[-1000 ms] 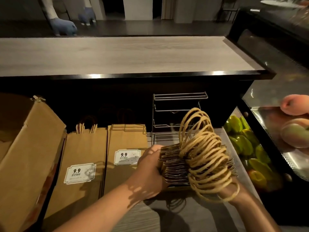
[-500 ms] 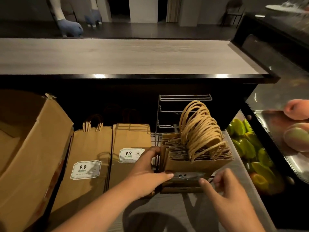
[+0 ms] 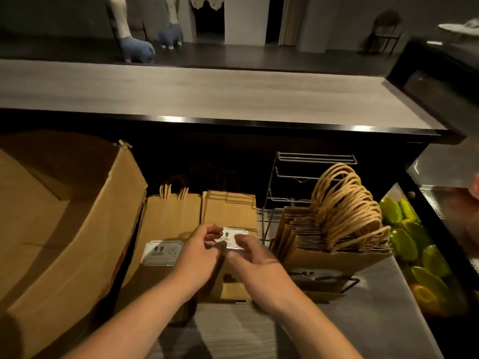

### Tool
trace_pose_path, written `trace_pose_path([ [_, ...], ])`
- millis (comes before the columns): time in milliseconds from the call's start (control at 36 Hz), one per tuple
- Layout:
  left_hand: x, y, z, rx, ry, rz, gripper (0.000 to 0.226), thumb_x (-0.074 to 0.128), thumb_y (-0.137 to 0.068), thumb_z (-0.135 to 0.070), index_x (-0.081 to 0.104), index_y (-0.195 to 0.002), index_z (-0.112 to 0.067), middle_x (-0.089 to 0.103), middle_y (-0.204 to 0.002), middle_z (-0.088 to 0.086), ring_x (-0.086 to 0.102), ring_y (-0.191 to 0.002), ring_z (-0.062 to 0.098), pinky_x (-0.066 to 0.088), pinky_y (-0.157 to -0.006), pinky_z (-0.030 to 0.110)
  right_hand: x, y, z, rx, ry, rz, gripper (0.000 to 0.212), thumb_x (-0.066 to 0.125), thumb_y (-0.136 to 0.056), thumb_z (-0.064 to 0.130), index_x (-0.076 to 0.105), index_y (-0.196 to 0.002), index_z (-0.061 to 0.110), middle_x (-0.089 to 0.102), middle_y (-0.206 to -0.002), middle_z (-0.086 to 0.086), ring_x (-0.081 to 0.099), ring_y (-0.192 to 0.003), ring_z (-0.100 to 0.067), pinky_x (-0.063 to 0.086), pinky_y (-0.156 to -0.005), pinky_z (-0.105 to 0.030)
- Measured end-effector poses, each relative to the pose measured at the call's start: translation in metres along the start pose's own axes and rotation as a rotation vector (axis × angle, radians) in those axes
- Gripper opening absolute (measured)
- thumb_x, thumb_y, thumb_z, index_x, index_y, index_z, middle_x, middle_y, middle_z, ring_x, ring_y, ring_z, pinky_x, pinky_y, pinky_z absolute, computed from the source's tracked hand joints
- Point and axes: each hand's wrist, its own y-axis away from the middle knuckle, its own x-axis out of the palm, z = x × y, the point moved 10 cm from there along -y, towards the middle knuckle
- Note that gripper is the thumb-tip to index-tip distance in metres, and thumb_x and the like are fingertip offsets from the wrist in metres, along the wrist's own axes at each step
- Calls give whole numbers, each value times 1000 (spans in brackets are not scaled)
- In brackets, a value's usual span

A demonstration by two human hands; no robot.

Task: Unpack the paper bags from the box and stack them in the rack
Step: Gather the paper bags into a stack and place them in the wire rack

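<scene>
Both hands are leaving the bundle of paper bags [image 3: 334, 229], which half a second ago they were steadying from either side – it is now standing on its own in the wire rack [image 3: 311, 177] at the right, handles fanning upward and leaning left. That batch is looking placed, so one load of the task is reading as done.

The left hand [image 3: 201, 251] and the right hand [image 3: 255, 260] are now meeting in front of the middle stack of bags [image 3: 228, 211], over its white "9.9" label [image 3: 230, 235]. The left hand's fingers are curling toward the label's left edge, thumb up near the print; whether they are pinching the bag or only touching it cannot be told. The right hand's fingers are loosely bent and relaxed above the bag's lower face, gripping nothing that shows.

Beside that stack, a second labelled stack [image 3: 168, 224] is standing against the open cardboard box [image 3: 64, 229] on the left – tilted and showing only bare inner walls from this angle. Judging by the reach, the person is probably squaring or picking up the middle stack next. A second ago the bundle was being carried in mid-air before the rack; now it is sitting low inside it, on the bench [image 3: 375, 320].
</scene>
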Motion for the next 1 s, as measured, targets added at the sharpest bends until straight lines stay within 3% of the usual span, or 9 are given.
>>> trace_pose_path([
  [139,-22,-13,13,-73,11,-94,20,44,-102,-29,44,-120,-37,51,-101,-17,49,-88,1,37,-67,20,13,-38,2,80,30,-79,53,50,-98,32,32,-148,28,44,-146,-2,46,-130,-20,39,-99,-26],
  [222,-28,-16,22,-130,31,-84,26,41,-103,-30,40,-128,-35,50,-103,-14,47,-85,3,36,-66,23,18,-55,-2,117,72,-119,56,51,-98,24,28,-149,26,39,-149,-5,43,-134,-25,40,-103,-29],
  [333,-30,-22,30,-209,54,-70,40,43,-102,-25,36,-141,-28,48,-126,-5,45,-104,13,34,-88,29,20,-72,-11,240,136,-145,55,47,-100,22,27,-150,10,29,-155,-10,28,-143,-28,29,-115,-34],
  [444,-33,-27,36,-258,-15,-65,48,49,-99,-21,35,-145,-26,47,-140,-1,45,-122,20,33,-91,29,12,-74,-22,388,90,-270,52,47,-100,29,30,-146,12,32,-151,-10,35,-138,-27,34,-106,-29],
  [528,-30,-30,38,-270,-21,-44,50,50,-98,-19,35,-146,-24,49,-134,-2,46,-113,17,34,-89,27,6,-79,-29,380,157,-353,60,58,-87,27,33,-141,16,38,-145,-8,42,-131,-31,41,-105,-34],
  [694,-20,-31,36,-314,-22,31,51,49,-98,-16,33,-146,-23,43,-142,2,46,-114,20,36,-88,29,5,-87,-48,417,106,-408,49,61,-73,33,51,-118,17,58,-114,-7,58,-100,-27,53,-77,-30],
  [806,-17,-30,34,-347,33,39,47,49,-99,-20,37,-144,-19,46,-139,7,44,-116,23,35,-89,30,4,-87,-48,406,71,-425,50,62,-71,31,54,-118,17,61,-113,-8,60,-99,-28,54,-79,-33],
  [944,-15,-32,31,-346,88,44,33,56,-96,-22,52,-129,-17,53,-107,1,46,-101,21,37,-86,31,1,-84,-42,401,66,-424,57,63,-77,33,47,-130,18,54,-126,-8,54,-113,-30,51,-94,-40],
  [1000,-14,-30,28,-322,103,44,26,56,-95,-22,54,-121,-17,57,-105,2,51,-101,21,42,-89,34,-2,-84,-41,402,74,-418,59,64,-82,32,42,-135,17,50,-132,-9,51,-119,-30,49,-97,-40],
])
